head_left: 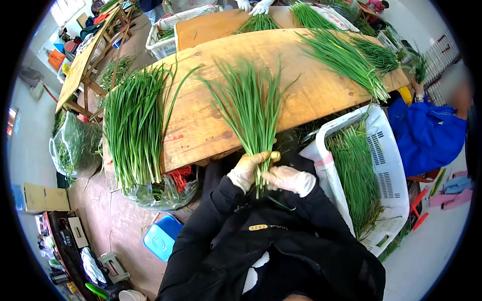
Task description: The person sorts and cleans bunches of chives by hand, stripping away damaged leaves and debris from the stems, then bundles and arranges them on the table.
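Note:
A loose bunch of green chives [251, 108] stands fanned out in front of my body, its leaves spreading over the wooden table. My left hand [246, 169], in a pale glove, is closed round the lower stems. Close beside it, my gloved right hand [292, 180] has its fingertips pressed against the stem ends on the right side. The pale stem ends poke out below both hands. To the left, a large pile of chives [136, 125] lies on the wooden table [196, 125], stems hanging over the near edge.
A white crate [394, 165] full of chives stands at my right. More chives [346, 62] lie at the table's far right, near a person in a blue jacket [429, 135]. Across from me are another person's gloved hands [261, 7]. A blue-lidded box [163, 237] sits on the floor.

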Demonstrator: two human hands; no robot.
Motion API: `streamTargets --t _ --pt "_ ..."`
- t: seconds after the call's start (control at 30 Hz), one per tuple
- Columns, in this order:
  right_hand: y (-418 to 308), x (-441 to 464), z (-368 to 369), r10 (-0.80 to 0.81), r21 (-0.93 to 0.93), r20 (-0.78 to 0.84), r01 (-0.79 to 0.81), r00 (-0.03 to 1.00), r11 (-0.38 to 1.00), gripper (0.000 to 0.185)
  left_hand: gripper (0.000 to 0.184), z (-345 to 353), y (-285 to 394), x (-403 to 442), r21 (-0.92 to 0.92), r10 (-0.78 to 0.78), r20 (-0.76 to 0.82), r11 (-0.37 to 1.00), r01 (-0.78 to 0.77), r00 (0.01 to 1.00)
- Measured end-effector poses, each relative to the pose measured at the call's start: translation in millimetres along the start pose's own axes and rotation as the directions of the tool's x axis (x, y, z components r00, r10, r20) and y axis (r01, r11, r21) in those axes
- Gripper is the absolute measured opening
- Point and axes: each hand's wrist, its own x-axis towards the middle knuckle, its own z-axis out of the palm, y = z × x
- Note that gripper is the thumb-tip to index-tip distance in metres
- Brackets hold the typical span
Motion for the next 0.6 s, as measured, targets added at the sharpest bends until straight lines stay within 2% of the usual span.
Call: streamTargets --t 0.03,0.07,0.1,0.17,0.23,0.27,0.3,0.43,0.5,0.6 --pt "-22 -14 -19 0.101 -0.206 0.197 -0.06 0.975 0.977 0.048 0.057 0 -3 -9 -0.036 -0.026 -0.005 0.999 0.026 1.0" --pt "-33 -25 -30 0.144 -0.146 0.212 -0.115 0.967 0.983 0.051 0.056 2 -6 -20 -0.08 -0.051 0.014 0.995 0.052 0.999" --pt "-36 -33 -40 0.1 -0.042 0.122 -0.095 0.988 0.995 0.045 0.049 -4 -12 -29 0.013 -0.062 -0.036 0.998 0.062 0.997" --pt "-23 -37 -55 -0.144 0.234 -0.107 0.166 0.984 0.958 0.032 0.038 -12 -23 -49 0.043 -0.093 -0.084 0.994 0.096 0.992" --pt "-33 -36 -71 -0.154 0.419 -0.272 0.26 0.95 0.87 0.021 0.03 -19 -30 -63 0.024 -0.076 -0.016 0.997 0.076 0.997" --pt "-34 -29 -75 -0.134 0.383 -0.392 0.294 0.91 0.876 0.02 0.03 -22 -33 -66 0.019 -0.076 -0.017 0.997 0.076 0.997" --pt "-36 -23 -81 -0.208 0.295 -0.469 0.375 0.858 0.879 0.02 0.03 -26 -36 -69 0.024 -0.057 -0.022 0.998 0.057 0.998" --pt "-62 10 -98 -0.208 0.261 -0.659 0.48 0.723 0.838 0.022 0.028 -34 -37 -71 0.033 -0.003 -0.026 0.999 0.004 1.0" --pt "-79 31 -105 -0.216 0.215 -0.697 0.486 0.684 0.847 0.021 0.026 -37 -35 -70 0.026 -0.091 -0.045 0.995 0.092 0.995" --pt "-100 62 -115 -0.273 0.14 -0.689 0.492 0.672 0.859 0.022 0.026 -37 -35 -68 -0.007 -0.087 -0.037 0.996 0.087 0.996"
